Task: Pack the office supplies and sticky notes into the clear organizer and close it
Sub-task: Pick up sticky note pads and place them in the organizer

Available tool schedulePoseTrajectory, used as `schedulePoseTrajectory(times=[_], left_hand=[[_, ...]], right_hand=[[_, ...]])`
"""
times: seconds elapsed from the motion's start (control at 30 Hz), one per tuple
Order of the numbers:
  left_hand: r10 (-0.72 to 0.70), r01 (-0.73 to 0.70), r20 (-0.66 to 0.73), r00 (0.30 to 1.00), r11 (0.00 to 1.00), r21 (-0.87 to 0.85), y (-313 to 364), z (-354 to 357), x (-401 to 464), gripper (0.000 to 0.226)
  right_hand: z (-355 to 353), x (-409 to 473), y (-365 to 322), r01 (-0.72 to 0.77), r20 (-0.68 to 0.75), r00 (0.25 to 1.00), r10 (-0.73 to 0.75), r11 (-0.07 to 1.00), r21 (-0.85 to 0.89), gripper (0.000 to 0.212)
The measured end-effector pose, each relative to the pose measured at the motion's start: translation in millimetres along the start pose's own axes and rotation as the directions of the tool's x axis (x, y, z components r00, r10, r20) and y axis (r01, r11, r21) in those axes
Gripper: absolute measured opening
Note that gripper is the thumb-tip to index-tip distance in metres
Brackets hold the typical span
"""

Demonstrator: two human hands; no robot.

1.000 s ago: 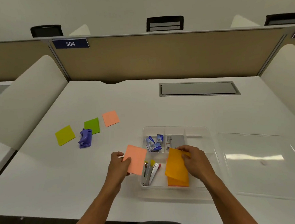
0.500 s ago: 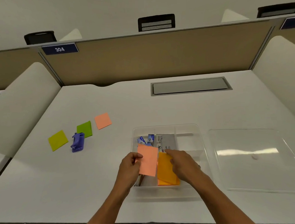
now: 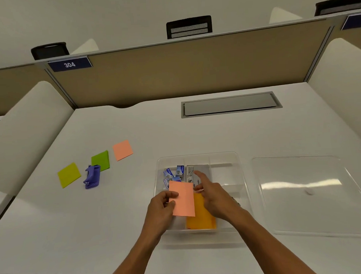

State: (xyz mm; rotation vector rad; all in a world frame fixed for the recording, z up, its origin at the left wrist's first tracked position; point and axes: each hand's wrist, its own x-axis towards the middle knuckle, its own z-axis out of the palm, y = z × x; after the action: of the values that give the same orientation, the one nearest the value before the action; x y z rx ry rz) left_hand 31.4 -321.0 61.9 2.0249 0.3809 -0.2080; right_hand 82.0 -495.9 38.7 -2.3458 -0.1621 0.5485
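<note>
Pinching a salmon sticky note [image 3: 183,199] between thumb and curled fingers, the left hand [image 3: 161,208] holds it upright over the near left part of the clear organizer [image 3: 240,171], which sits open on the white surface [image 3: 196,132]. Just right of it, the right hand [image 3: 216,197] reaches over the tray with its forefinger stretched toward the far side and the other fingers loosely bent, gripping nothing. An orange sticky note pad [image 3: 200,218] lies in the near compartment under both hands. Farther in, small blue staple boxes [image 3: 174,173] fill a left compartment beside a grey box [image 3: 194,173]. The clear lid [image 3: 306,193] lies flat to the right. Far left rest a yellow-green note [image 3: 69,175], a purple stapler [image 3: 92,176], a green note [image 3: 101,160] and another salmon note [image 3: 122,150].
</note>
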Motion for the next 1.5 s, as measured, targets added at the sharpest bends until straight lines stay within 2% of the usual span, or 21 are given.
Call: schedulePoseTrajectory(times=[0.1, 0.3, 0.4, 0.47, 0.67, 0.77, 0.97, 1.17, 1.5], left_hand=[[0.007, -0.008, 0.023, 1.0, 1.0, 0.012, -2, -1, -1, 0.025], [0.011, -0.015, 0.083, 0.997, 0.998, 0.06, -1, 4, -3, 0.019], [0.002, -0.014, 0.13, 0.992, 0.996, 0.091, 0, 8, -2, 0.022], [-0.011, -0.018, 0.165, 0.986, 0.984, 0.176, 1, 12, -1, 0.028], [-0.045, -0.062, 0.296, 0.954, 0.937, 0.345, 3, 23, 7, 0.037], [-0.042, -0.096, 0.313, 0.949, 0.905, 0.413, 3, 30, 11, 0.043], [-0.014, -0.119, 0.287, 0.958, 0.89, 0.44, 6, 33, 15, 0.039], [0.124, -0.187, 0.162, 0.979, 0.865, 0.467, 3, 23, 18, 0.033], [0.154, -0.149, 0.023, 0.988, 0.886, 0.439, -11, -10, 21, 0.023]], right_hand=[[2, 1, 4, 0.016, -0.017, 1.0, -0.015, 0.998, 0.061, 0.093], [-5, -3, 16, 0.071, -0.224, 0.974, -0.004, 0.954, 0.292, 0.067], [-12, -7, 17, 0.111, -0.308, 0.951, -0.008, 0.941, 0.319, 0.052], [-16, -9, 18, 0.126, -0.339, 0.941, -0.006, 0.934, 0.333, 0.047], [-24, -16, 20, 0.137, -0.35, 0.937, -0.004, 0.924, 0.356, 0.04], [-25, -18, 21, 0.141, -0.359, 0.933, -0.004, 0.924, 0.355, 0.038], [-21, -19, 24, 0.13, -0.349, 0.937, 0.0, 0.928, 0.349, 0.033], [-18, -19, 21, 0.137, -0.318, 0.948, -0.025, 0.932, 0.336, 0.037], [-4, -8, -3, 0.183, -0.291, 0.953, -0.08, 0.92, 0.346, 0.03]])
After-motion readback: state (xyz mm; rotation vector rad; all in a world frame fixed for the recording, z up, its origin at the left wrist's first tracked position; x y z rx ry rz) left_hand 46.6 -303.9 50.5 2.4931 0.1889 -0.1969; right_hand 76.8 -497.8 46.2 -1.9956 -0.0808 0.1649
